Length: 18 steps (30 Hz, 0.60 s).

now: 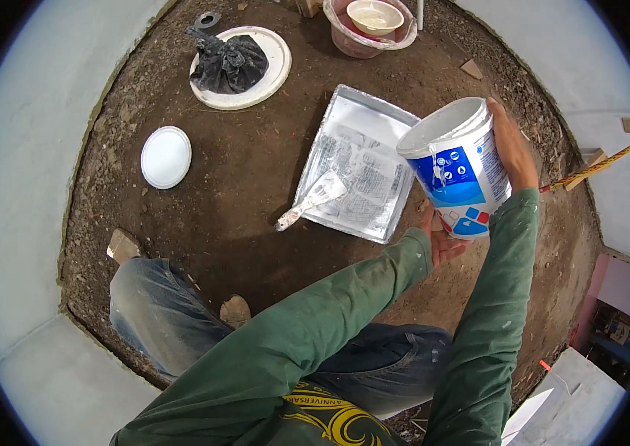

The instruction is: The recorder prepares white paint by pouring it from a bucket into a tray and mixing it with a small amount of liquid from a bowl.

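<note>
A white and blue paint bucket (445, 182) is tilted to the left, its open mouth over the right side of a metal paint tray (363, 111). My right hand (513, 145) grips the bucket's right side near the rim. Under its base, my left hand (445, 241) bears the lower end, with some of its fingers hidden behind the bucket. White paint is smeared over the tray and its sheet of printed paper. Across the tray's near left edge lies a paint-caked scraper (313, 199), its handle sticking out past the rim.
Left of the tray, a small white lid (166, 157) rests on the dirt floor. Farther off, a tied black bag (233, 65) sits on a large white lid (276, 80). A pinkish tub (351, 43) holds a cream bowl (374, 16). A yellow rope (601, 166) stretches at the right.
</note>
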Tool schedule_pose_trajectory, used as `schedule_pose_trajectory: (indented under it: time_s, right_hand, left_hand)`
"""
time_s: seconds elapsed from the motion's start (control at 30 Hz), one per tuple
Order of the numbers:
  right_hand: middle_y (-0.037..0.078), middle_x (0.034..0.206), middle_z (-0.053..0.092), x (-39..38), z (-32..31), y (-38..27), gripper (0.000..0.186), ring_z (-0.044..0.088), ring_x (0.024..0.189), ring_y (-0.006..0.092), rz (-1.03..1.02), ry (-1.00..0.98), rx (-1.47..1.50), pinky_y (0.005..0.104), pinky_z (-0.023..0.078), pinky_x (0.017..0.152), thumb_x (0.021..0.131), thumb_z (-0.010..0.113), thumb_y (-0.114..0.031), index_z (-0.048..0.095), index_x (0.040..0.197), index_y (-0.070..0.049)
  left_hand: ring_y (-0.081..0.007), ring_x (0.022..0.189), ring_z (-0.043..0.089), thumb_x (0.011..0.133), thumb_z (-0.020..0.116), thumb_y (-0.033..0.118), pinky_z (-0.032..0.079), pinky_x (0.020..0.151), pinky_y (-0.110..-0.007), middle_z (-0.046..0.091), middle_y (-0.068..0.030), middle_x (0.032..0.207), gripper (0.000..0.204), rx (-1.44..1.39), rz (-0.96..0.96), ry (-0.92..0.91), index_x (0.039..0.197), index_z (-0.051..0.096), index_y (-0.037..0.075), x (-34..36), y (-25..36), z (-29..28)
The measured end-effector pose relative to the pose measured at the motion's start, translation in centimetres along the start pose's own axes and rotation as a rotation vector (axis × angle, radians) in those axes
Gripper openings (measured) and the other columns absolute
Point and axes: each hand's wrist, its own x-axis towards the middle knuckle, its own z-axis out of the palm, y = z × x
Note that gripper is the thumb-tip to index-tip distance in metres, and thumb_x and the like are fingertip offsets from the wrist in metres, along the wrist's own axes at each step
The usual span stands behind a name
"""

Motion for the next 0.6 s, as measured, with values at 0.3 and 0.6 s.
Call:
schedule_pose_trajectory:
  time_s: [0.3, 0.6]
  right_hand:
    - [0.016, 0.099, 0.063, 2.7, -0.2, 0.6, 0.064, 0.061, 0.082, 0.0229, -0.120, 0.022, -0.024, 0.0301, 0.044, 0.083, 0.090, 0.033, -0.058, 0.061, 0.104, -0.002]
    - [0.016, 0.103, 0.064, 3.3, -1.3, -0.2, 0.065, 0.062, 0.083, 0.0215, 0.009, -0.135, -0.037, 0.0315, 0.044, 0.084, 0.089, 0.035, -0.059, 0.060, 0.110, -0.003]
  left_hand:
    - [-0.0310, 0.098, 0.064, 0.083, 0.043, 0.070, 0.060, 0.076, -0.039, 0.049, -0.0238, 0.124, 0.081, -0.025, -0.006, 0.030, 0.142, 0.016, 0.023, 0.8, 0.4, 1.2]
    - [-0.0319, 0.096, 0.065, 0.083, 0.038, 0.072, 0.060, 0.076, -0.039, 0.054, -0.0257, 0.118, 0.081, -0.052, -0.055, 0.003, 0.143, 0.013, 0.024, 1.3, 0.0, 2.1]
